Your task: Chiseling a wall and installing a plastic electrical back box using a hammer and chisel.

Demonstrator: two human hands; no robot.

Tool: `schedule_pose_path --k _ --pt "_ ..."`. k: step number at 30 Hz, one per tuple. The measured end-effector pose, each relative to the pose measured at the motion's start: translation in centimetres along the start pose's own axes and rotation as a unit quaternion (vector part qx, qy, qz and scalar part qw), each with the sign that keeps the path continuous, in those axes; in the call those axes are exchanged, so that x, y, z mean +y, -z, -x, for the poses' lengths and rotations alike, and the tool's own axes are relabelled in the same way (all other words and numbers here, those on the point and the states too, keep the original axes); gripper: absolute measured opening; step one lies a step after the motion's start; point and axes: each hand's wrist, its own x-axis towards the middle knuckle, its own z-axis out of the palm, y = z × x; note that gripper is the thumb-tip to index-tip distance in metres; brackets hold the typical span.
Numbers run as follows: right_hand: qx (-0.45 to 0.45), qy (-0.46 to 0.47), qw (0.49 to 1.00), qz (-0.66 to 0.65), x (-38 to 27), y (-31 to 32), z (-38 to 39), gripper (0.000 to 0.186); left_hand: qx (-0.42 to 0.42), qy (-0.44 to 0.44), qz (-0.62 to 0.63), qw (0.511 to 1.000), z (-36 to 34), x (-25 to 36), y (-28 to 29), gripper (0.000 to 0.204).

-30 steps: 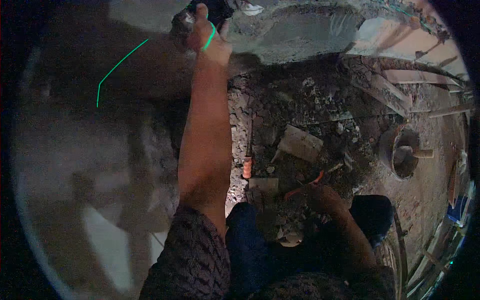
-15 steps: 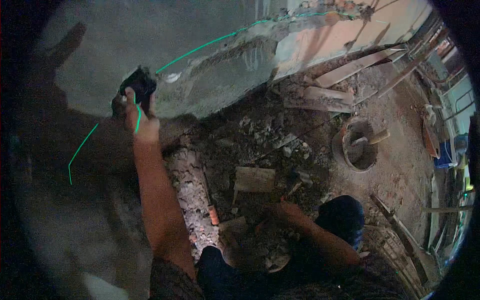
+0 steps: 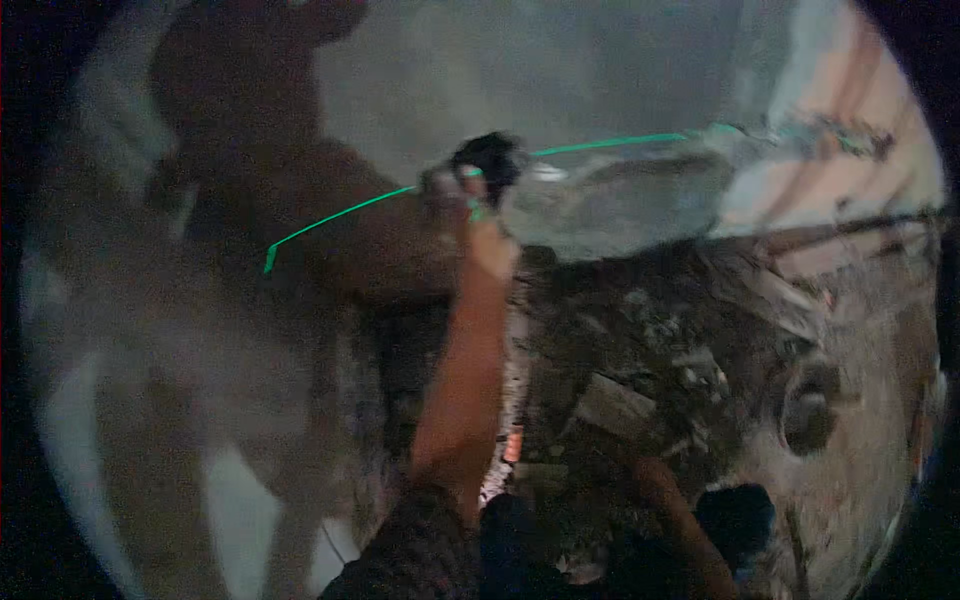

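My left hand point(image 3: 483, 215) is raised at the grey plastered wall point(image 3: 620, 70), its fingers wrapped round a dark, blurred handheld object point(image 3: 492, 160) whose kind I cannot make out. A small bright white patch shows on the wall just right of it. A green laser line point(image 3: 610, 144) runs along the wall and crosses my left hand. Low over the rubble, my right hand point(image 3: 622, 447) is dark and smeared, so its fingers cannot be read. Beside it lies a pale flat rectangular piece point(image 3: 615, 402).
Broken rubble point(image 3: 570, 330) covers the ground below the wall. Near my left forearm is a thing with an orange handle point(image 3: 513, 445). A round bucket point(image 3: 810, 410) stands at the right, boards point(image 3: 840, 250) lie beyond it, and rough broken plaster point(image 3: 640, 205) edges the wall's lower part.
The view has swung, so the wall, rubble and bucket sit further right and tilt differently. My left hand still holds the dark object by the same white patch on the wall.
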Motion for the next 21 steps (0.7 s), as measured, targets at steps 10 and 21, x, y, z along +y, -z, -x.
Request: schedule_pose_path --k 10,21 --pt "-0.053 -0.004 0.999 0.002 -0.9 1.9 -0.1 0.034 0.166 0.335 0.781 0.501 -1.5 4.6 0.0 0.045" --pt "-0.077 -0.008 0.997 0.01 -1.2 2.5 -1.5 0.036 0.178 0.361 0.769 0.498 -1.7 3.9 -2.5 0.059"
